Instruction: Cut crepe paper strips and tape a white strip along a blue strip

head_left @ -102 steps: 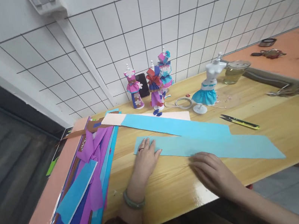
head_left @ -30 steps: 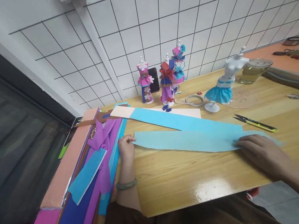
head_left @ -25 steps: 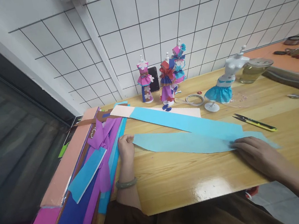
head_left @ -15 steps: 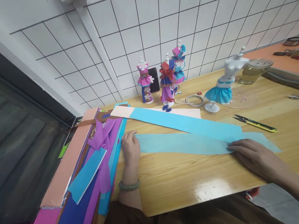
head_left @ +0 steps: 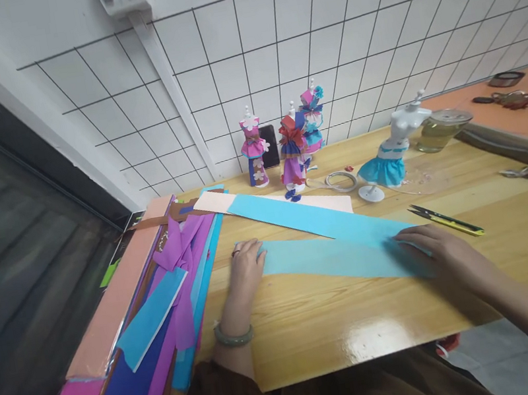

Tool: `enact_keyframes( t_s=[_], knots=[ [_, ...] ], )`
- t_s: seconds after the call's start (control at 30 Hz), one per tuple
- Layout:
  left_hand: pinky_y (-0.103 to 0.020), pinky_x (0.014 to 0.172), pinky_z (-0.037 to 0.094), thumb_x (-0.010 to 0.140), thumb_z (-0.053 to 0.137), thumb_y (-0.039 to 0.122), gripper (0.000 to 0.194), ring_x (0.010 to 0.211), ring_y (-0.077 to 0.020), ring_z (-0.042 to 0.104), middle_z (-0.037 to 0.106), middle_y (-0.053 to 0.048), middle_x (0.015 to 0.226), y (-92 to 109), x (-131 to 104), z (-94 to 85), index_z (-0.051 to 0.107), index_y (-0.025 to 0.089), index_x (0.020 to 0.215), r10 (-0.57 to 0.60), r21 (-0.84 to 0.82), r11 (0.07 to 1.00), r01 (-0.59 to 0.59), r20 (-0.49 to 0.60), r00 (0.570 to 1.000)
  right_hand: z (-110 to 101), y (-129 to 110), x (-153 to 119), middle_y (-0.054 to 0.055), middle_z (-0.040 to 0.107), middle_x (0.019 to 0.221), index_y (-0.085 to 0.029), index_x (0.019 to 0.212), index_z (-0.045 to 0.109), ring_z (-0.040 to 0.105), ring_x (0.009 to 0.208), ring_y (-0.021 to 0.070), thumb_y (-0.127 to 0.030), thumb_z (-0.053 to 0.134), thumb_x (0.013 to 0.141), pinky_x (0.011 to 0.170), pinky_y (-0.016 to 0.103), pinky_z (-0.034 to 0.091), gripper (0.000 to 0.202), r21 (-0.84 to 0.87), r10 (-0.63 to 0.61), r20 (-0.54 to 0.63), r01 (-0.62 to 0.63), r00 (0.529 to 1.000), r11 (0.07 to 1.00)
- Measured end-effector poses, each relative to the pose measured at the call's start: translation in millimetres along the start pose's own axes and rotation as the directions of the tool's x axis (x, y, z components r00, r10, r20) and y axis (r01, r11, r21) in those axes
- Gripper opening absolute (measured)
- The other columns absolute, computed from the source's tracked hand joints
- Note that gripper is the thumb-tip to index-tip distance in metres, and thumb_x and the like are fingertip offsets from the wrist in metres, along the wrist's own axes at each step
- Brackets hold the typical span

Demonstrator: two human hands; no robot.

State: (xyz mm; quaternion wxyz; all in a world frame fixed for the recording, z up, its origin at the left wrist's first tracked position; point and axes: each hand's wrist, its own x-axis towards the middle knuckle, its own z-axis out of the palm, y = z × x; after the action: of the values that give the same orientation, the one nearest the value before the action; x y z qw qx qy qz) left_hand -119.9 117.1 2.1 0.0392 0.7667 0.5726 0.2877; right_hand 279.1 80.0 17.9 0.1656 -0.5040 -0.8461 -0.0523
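A pale blue, see-through strip of crepe paper lies across the wooden table in front of me. My left hand, with a bracelet on its wrist, closes on the strip's left end, thumb and fingertips at the corner. Over by the right end, my right hand grips the same strip, its fingers at the upper edge and the paper there slightly raised. Part of that end is hidden under the hand. Just behind lies a brighter blue folded crepe paper band, overlapped by the strip near my right fingers.
Coloured crepe paper is piled at the left. Small dressed mannequins stand at the back wall near a dark phone. A white mannequin in a blue skirt, thread snips, a wire coil and a glass container are rightward.
My left hand has moved a little right with the strip's left end. My right hand has shifted slightly up, and the strip's right tail no longer shows past it.
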Motion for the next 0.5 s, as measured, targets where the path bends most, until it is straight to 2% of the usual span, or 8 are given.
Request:
enact_keyframes(
  t_s=[0.1, 0.2, 0.37, 0.5],
  knots=[
    [-0.033, 0.089, 0.037, 0.079, 0.046, 0.017, 0.025, 0.100, -0.0198, 0.049, 0.060, -0.007, 0.105, -2, 1, -1.4, 0.060, 0.018, 0.100, -0.057, 0.042, 0.997, 0.058, -0.030, 0.998, 6, 5, 11, 0.012, 0.060, 0.102, -0.014, 0.102, 0.059, 0.056, 0.092, 0.0219, -0.033, 0.036, 0.086, 0.080, 0.036, 0.044, 0.034, -0.044, -0.020, 0.063, 0.023, 0.998, 0.999],
    [-0.034, 0.088, 0.037, 0.079, 0.044, 0.015, 0.028, 0.101, -0.0207, 0.049, 0.060, -0.008, 0.105, -7, 1, -3.9, 0.060, 0.017, 0.102, -0.179, 0.096, 0.978, 0.187, -0.082, 0.980, 14, 10, 16, 0.013, 0.060, 0.096, -0.013, 0.101, 0.060, 0.057, 0.087, 0.0216, -0.034, 0.035, 0.087, 0.076, 0.035, 0.045, 0.036, -0.047, -0.050, 0.113, 0.056, 0.992, 0.997],
    [-0.038, 0.087, 0.036, 0.078, 0.043, 0.018, 0.029, 0.100, -0.0236, 0.049, 0.057, -0.012, 0.103, -19, -2, -11.1, 0.060, 0.016, 0.101, -0.395, 0.198, 0.879, 0.433, -0.206, 0.895, 16, 14, 16, 0.013, 0.061, 0.088, -0.014, 0.098, 0.061, 0.056, 0.083, 0.0211, -0.032, 0.037, 0.086, 0.073, 0.033, 0.045, 0.033, -0.025, -0.067, 0.143, 0.072, 0.987, 0.997],
    [-0.040, 0.085, 0.037, 0.077, 0.047, 0.028, 0.025, 0.095, -0.0261, 0.050, 0.057, -0.013, 0.095, -20, -4, -14.2, 0.064, 0.016, 0.090, -0.476, 0.236, 0.825, 0.513, -0.200, 0.857, 13, 13, 16, 0.012, 0.061, 0.084, -0.014, 0.090, 0.063, 0.056, 0.079, 0.0203, -0.031, 0.039, 0.086, 0.071, 0.033, 0.044, 0.030, -0.027, -0.097, 0.133, 0.101, 0.986, 0.995]
  ],
)
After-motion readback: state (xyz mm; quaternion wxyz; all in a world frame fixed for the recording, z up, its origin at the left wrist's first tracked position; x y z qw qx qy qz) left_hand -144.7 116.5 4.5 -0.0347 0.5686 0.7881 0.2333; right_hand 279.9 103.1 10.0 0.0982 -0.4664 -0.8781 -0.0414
